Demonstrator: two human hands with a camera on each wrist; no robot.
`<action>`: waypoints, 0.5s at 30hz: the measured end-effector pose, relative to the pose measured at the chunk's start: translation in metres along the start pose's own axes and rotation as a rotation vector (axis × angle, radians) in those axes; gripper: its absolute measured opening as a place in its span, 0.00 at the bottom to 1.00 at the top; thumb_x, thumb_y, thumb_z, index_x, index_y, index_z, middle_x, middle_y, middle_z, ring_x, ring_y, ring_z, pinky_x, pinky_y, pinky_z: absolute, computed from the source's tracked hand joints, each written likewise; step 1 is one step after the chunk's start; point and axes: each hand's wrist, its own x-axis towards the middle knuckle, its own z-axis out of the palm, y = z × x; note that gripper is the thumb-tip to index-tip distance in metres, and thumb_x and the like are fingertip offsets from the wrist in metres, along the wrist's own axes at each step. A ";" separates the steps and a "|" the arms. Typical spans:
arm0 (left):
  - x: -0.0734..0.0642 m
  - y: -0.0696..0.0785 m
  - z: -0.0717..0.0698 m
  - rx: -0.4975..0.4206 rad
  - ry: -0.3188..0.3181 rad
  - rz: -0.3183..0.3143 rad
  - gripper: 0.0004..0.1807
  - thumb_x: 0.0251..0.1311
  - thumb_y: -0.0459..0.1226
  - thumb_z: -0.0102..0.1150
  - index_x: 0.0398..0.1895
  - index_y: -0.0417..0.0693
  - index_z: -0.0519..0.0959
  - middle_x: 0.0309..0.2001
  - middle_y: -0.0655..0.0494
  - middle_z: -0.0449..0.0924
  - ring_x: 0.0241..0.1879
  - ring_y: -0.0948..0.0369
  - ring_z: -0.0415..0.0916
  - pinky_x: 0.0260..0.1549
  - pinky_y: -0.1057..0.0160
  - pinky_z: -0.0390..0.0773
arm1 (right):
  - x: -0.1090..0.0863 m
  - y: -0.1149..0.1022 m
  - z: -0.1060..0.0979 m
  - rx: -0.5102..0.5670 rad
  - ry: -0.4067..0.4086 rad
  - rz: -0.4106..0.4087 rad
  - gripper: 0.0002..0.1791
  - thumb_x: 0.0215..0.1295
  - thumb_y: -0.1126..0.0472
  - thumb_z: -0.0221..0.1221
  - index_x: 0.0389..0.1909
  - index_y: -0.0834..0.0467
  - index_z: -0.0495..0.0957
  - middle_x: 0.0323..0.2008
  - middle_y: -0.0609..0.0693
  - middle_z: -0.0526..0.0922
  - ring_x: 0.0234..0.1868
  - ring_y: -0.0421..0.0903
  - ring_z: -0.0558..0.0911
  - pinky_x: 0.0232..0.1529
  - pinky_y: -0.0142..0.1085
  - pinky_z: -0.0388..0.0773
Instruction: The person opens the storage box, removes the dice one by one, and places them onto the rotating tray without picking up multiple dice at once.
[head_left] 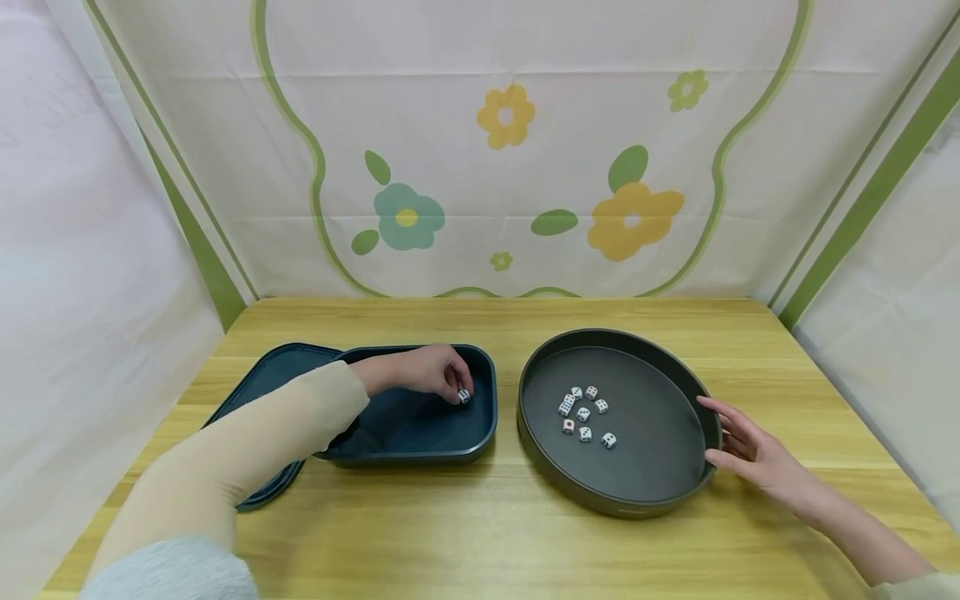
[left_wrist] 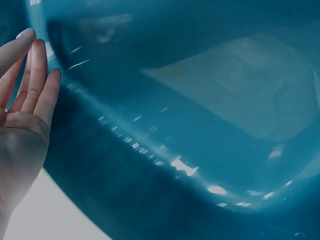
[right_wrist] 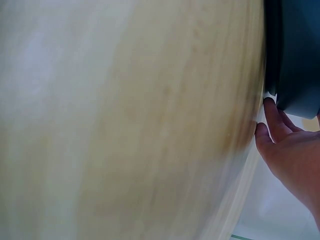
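In the head view my left hand [head_left: 431, 368] reaches into a dark blue rectangular container [head_left: 405, 457] and pinches a white die [head_left: 463, 397] between thumb and fingertips near its right end. The left wrist view shows the left hand [left_wrist: 25, 95] over shiny blue plastic, with the die hidden there. My right hand [head_left: 765, 458] is at the right side of a round dark grey pan [head_left: 652, 450], its fingers and thumb spread along the rim and outer wall. Several white dice [head_left: 583, 414] lie grouped on the pan's floor, left of its middle.
A flat dark blue lid [head_left: 277, 371] lies left of the container, partly under it and behind my left forearm. Everything stands on a wooden table [head_left: 420, 533]. A white cloth [head_left: 465, 50] with printed flowers hangs behind the table, and white cloth walls enclose both sides.
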 end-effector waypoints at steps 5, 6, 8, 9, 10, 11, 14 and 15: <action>-0.003 0.019 -0.016 -0.036 0.041 0.025 0.09 0.58 0.27 0.65 0.42 0.38 0.84 0.35 0.57 0.83 0.33 0.64 0.78 0.36 0.66 0.78 | 0.000 0.000 0.000 0.002 -0.001 -0.002 0.38 0.68 0.72 0.56 0.75 0.57 0.52 0.65 0.26 0.58 0.59 0.19 0.62 0.52 0.17 0.64; -0.003 0.023 -0.019 -0.043 0.050 0.033 0.09 0.58 0.27 0.65 0.42 0.38 0.84 0.35 0.56 0.83 0.33 0.64 0.77 0.36 0.66 0.78 | 0.000 0.000 0.000 0.002 0.002 -0.004 0.38 0.68 0.73 0.56 0.75 0.57 0.52 0.65 0.26 0.58 0.59 0.20 0.62 0.52 0.17 0.64; 0.000 0.031 -0.024 -0.034 0.070 0.054 0.09 0.58 0.28 0.65 0.42 0.38 0.84 0.35 0.56 0.83 0.32 0.64 0.77 0.36 0.66 0.78 | 0.000 0.000 0.000 0.000 0.006 -0.007 0.38 0.67 0.73 0.56 0.75 0.58 0.52 0.65 0.27 0.58 0.59 0.20 0.62 0.52 0.17 0.64; 0.001 0.035 -0.026 -0.029 0.079 0.064 0.09 0.58 0.28 0.65 0.42 0.38 0.84 0.35 0.56 0.83 0.32 0.64 0.77 0.36 0.66 0.78 | 0.000 0.000 0.000 0.000 0.005 -0.007 0.38 0.68 0.73 0.56 0.75 0.57 0.52 0.65 0.27 0.58 0.59 0.20 0.62 0.52 0.17 0.64; 0.003 0.038 -0.028 -0.021 0.090 0.072 0.09 0.57 0.28 0.66 0.42 0.39 0.84 0.35 0.56 0.83 0.33 0.64 0.78 0.36 0.66 0.78 | 0.000 0.000 0.000 -0.002 0.007 -0.008 0.38 0.67 0.73 0.56 0.75 0.57 0.52 0.65 0.27 0.58 0.59 0.20 0.62 0.52 0.17 0.64; 0.006 0.042 -0.029 -0.019 0.095 0.084 0.09 0.57 0.28 0.66 0.41 0.39 0.84 0.35 0.57 0.84 0.33 0.64 0.79 0.37 0.66 0.79 | 0.000 0.000 0.000 -0.003 0.006 -0.008 0.38 0.68 0.73 0.56 0.75 0.57 0.52 0.65 0.26 0.58 0.59 0.20 0.62 0.52 0.17 0.64; 0.014 0.053 -0.031 -0.009 0.111 0.112 0.08 0.57 0.29 0.66 0.41 0.40 0.83 0.36 0.58 0.84 0.35 0.63 0.80 0.38 0.66 0.79 | 0.000 0.001 0.000 -0.004 0.005 -0.012 0.38 0.68 0.73 0.56 0.75 0.58 0.52 0.65 0.26 0.58 0.59 0.20 0.63 0.52 0.17 0.64; 0.017 0.056 -0.031 -0.010 0.114 0.115 0.08 0.57 0.29 0.66 0.41 0.40 0.83 0.36 0.58 0.83 0.35 0.63 0.80 0.39 0.66 0.79 | 0.000 0.001 0.000 -0.006 0.006 -0.015 0.37 0.67 0.73 0.56 0.75 0.59 0.52 0.65 0.26 0.58 0.59 0.20 0.63 0.52 0.17 0.64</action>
